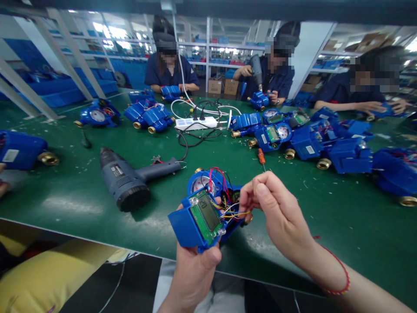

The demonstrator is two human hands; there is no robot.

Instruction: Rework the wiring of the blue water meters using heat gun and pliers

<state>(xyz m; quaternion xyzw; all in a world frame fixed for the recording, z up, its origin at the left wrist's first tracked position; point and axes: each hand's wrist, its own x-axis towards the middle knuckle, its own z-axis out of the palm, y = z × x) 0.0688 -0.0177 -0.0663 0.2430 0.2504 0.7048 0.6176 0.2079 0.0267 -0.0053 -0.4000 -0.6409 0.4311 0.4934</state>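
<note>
Green tabletop, glossy and white-flecked, stretches towards co-workers and white shelves; above its near edge is an opened blue meter, the left hand clamped around its display case, the right hand pinched on its wires; a heat gun lies to the left

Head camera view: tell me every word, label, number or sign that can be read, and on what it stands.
"20" (seemingly), on the tilted LCD screen.
Label on the heat gun: too blurred.
Meter dial behind the screen: too small.
White stickers on blue housings: too small.
Other markings: unreadable.
</note>
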